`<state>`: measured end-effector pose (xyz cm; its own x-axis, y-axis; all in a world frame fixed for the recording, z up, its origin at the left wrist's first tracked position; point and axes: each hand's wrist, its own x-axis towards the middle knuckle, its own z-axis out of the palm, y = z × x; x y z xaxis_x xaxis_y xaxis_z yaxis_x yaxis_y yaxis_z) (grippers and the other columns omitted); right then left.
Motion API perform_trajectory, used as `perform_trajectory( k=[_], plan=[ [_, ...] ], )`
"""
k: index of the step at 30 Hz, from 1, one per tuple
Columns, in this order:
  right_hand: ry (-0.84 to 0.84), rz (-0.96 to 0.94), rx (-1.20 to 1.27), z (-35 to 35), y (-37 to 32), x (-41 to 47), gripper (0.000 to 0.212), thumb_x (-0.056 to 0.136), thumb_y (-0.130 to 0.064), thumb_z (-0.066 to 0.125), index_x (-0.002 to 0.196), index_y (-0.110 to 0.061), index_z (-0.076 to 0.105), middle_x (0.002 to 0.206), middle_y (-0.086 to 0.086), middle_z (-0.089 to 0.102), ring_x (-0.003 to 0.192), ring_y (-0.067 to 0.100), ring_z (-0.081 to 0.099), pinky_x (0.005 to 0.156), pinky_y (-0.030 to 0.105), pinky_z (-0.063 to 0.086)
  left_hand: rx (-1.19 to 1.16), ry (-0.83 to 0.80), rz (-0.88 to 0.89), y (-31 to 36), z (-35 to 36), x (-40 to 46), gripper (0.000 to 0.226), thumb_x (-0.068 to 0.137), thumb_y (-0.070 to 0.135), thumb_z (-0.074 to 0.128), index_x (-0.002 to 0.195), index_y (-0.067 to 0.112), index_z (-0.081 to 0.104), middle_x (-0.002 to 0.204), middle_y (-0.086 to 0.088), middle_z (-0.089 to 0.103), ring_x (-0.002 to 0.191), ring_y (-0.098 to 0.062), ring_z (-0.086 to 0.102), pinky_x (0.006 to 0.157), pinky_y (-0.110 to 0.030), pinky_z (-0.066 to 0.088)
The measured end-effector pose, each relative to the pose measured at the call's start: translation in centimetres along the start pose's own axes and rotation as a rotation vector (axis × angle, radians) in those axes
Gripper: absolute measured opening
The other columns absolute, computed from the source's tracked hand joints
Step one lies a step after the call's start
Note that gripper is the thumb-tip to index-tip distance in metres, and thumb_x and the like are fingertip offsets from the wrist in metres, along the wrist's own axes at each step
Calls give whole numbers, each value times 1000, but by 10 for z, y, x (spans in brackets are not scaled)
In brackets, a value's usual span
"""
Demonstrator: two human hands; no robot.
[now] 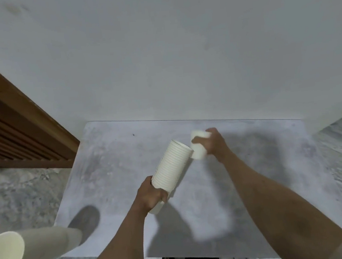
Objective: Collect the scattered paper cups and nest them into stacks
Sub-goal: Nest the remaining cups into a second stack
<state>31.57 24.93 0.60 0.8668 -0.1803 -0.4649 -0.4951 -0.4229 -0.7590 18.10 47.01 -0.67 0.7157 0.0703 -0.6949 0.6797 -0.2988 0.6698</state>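
Left hand (pixel 151 195) fingers curled tight round the bottom end of a long nested stack of paper cups (pixel 172 166) — stack tilted, open rims pointing up-right toward frame centre, base end poking out below the fist. Right hand (pixel 213 143) fingers wrapped round a single paper cup (pixel 198 145), thumb across its near side; cup held above the table, its lower end just beside the stack's top rim, looks touching but motion blur makes that hard to call. Both forearms bare, coming in from the bottom edge. All this sits over a grey marbled table (pixel 244 195), centre to lower frame, hand shadows on it. Lower left corner — another stack of cups (pixel 32 251) lying on its side, open mouth toward the camera, hanging partly off the table's left edge, blurred. White wall (pixel 158 47) fills the upper frame; brown slatted wooden panel (pixel 11 131) at left edge. Mottled grey floor (pixel 16 194) either side.
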Motion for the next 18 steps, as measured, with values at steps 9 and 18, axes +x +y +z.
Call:
perform_trajectory(
  k=[9, 18],
  plan=[
    [-264, -109, 144, 6, -46, -65, 59, 75, -34, 79, 124, -18, 52, 119, 4, 57, 97, 17, 59, 76, 34, 51, -31, 18, 15, -17, 0, -27, 73, 44, 19, 67, 115, 18, 54, 107, -3, 63, 96, -26, 59, 64, -30, 46],
    [-594, -83, 28, 60, -37, -117, 108, 67, -54, 82, 150, -45, 13, 143, -8, 45, 129, 18, 48, 103, 46, 43, -206, 116, 20, -43, -23, -60, 72, 40, 16, 69, 111, 15, 57, 103, -7, 67, 87, -25, 62, 60, -29, 48]
  ],
)
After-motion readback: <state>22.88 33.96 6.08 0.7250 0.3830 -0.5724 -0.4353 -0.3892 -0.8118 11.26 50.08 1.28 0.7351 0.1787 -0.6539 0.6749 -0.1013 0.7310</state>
